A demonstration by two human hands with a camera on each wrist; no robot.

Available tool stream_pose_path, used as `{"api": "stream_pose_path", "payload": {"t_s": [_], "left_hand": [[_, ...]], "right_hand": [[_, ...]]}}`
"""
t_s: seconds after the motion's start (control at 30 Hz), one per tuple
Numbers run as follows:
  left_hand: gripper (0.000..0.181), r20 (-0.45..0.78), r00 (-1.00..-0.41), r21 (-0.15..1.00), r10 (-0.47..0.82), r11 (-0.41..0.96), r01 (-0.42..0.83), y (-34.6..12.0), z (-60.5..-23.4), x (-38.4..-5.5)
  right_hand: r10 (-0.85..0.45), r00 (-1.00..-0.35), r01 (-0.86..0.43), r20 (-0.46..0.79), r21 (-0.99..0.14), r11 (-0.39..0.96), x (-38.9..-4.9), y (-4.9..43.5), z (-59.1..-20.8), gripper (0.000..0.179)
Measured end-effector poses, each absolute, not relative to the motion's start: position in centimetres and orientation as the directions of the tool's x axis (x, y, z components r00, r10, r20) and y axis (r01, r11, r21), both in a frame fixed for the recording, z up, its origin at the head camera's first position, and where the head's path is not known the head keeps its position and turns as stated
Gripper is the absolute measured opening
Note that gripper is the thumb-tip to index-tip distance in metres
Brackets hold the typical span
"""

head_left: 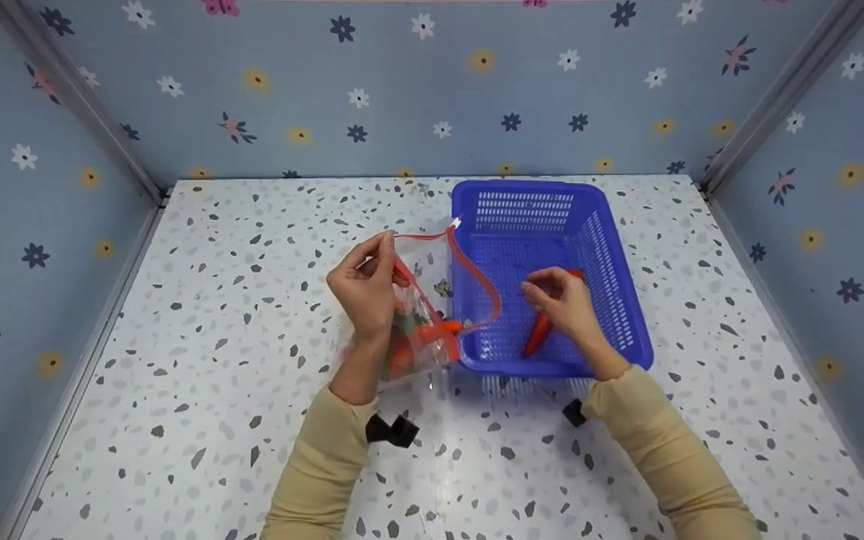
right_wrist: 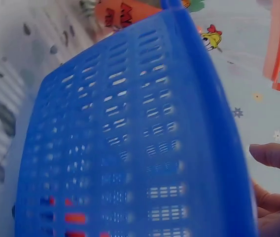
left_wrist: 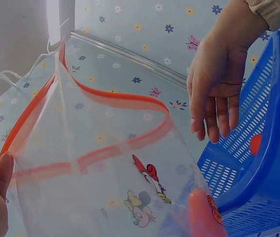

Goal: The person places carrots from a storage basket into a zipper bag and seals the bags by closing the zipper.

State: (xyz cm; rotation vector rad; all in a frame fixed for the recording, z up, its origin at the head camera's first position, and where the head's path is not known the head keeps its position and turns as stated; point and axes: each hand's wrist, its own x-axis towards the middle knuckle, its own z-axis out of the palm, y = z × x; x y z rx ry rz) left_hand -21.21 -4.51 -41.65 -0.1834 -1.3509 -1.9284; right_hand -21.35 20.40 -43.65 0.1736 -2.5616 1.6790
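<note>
The red-edged rim of a clear bag [head_left: 481,279] is pinched by the fingers of the left hand [head_left: 367,291], and the bag's mouth is spread to the right of those fingers. Orange and green contents [head_left: 426,334] are seen through the plastic below them. The fingers of the right hand [head_left: 571,306] are loosely bent, poised over a blue basket [head_left: 526,187] on the worktop [head_left: 214,337]. Beneath them, a red tapered object [head_left: 537,335] is contained in the basket, partly hidden by the hand.
</note>
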Motion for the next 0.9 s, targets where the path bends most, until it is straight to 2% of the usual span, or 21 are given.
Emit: {"api": "stream_pose_path", "payload": {"t_s": [0.2, 0.23, 0.43, 0.57, 0.63, 0.8, 0.9], "left_hand": [[0.013, 0.528, -0.691, 0.733, -0.494, -0.145, 0.664, -4.4, -41.4, -21.0], [0.014, 0.544, -0.674, 0.726, -0.499, -0.123, 0.677, -4.4, -41.5, -21.1], [0.012, 0.513, -0.690, 0.738, -0.511, -0.148, 0.659, -4.0, -38.9, -19.4], [0.011, 0.470, -0.716, 0.766, -0.515, -0.164, 0.621, -4.0, -39.0, -19.5], [0.012, 0.494, -0.700, 0.755, -0.516, -0.146, 0.640, -4.2, -40.3, -20.4], [0.013, 0.504, -0.698, 0.742, -0.509, -0.158, 0.652, -4.1, -40.7, -20.6], [0.012, 0.484, -0.717, 0.751, -0.502, -0.182, 0.634, -3.9, -39.5, -19.8]], "right_hand": [[-0.129, -0.991, -0.079, 0.021, -0.883, 0.463, -21.8, 21.7, -42.3, 0.028], [-0.141, -0.990, -0.075, 0.007, -0.872, 0.483, -21.9, 21.9, -42.0, 0.030], [-0.142, -0.989, -0.050, -0.042, -0.807, 0.588, -23.6, 22.7, -40.3, 0.033], [-0.101, -0.993, -0.021, -0.060, -0.758, 0.652, -25.1, 23.0, -39.8, 0.032], [-0.068, -0.995, 0.004, -0.068, -0.732, 0.681, -25.8, 23.1, -39.7, 0.033], [0.056, -0.989, 0.137, -0.139, -0.695, 0.706, -27.6, 23.5, -40.1, 0.038], [0.128, -0.972, 0.229, -0.197, -0.679, 0.698, -28.3, 23.8, -40.6, 0.040]]}}
